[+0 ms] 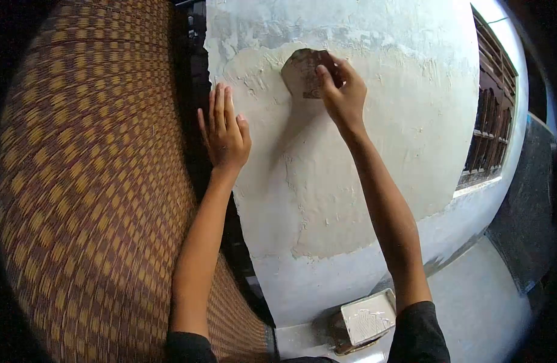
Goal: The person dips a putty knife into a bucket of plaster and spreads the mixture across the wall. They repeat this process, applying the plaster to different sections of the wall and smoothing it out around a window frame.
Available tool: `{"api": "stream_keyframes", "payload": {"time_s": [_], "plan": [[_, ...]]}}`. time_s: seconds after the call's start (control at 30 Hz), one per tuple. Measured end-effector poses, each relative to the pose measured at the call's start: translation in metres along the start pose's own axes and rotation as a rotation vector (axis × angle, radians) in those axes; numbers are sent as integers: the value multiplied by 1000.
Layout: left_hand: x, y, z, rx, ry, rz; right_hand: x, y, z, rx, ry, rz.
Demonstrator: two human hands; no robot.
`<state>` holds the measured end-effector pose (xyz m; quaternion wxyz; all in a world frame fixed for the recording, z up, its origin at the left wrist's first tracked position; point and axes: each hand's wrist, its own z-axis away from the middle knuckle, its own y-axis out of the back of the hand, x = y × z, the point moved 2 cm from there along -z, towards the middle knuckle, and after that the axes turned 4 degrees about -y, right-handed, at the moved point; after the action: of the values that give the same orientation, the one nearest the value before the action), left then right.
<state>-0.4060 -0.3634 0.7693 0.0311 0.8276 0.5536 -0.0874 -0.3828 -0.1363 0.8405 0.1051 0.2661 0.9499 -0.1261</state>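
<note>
My right hand (345, 97) pinches a thin, flat brown spreader (302, 75) with dark print on its face. The spreader lies against the upper part of a patch of cream putty (363, 175) on the white wall (272, 236). A shadow falls below it on the putty. With fingers stretched out, my left hand (226, 130) rests flat at the wall's left edge, its outer fingers reaching past that edge. Ridges and small lumps show in the putty around both hands.
A container of white putty (369, 317) stands on the floor (472, 296) at the wall's foot. Along the left hangs a brown and yellow woven mat (97, 181), with a dark gap beside the wall. A barred window (493, 109) is at right.
</note>
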Motion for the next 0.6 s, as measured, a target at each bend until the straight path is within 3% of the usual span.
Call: {"api": "stream_keyframes", "payload": {"time_s": [0.13,0.2,0.3,0.33,0.4,0.43,0.53,0.6], "plan": [[3,0,6,-2,26,-24,16,22,-25,313,-173,-78],[5,1,5,-6,31,-42,5,19,-23,235,-115,-193],[8,0,8,-29,46,-72,1,2,-6,11,214,16],[10,-1,10,-20,48,-66,5,6,-11,12,208,11],[14,-3,12,-6,49,-69,9,21,-26,198,-88,-65],[17,-3,13,-12,53,-67,7,27,-32,290,-113,-96],[22,-3,15,-18,65,-75,-3,19,-29,178,-44,-176],[29,-6,19,-20,75,-78,3,0,-20,-7,151,-65]]}}
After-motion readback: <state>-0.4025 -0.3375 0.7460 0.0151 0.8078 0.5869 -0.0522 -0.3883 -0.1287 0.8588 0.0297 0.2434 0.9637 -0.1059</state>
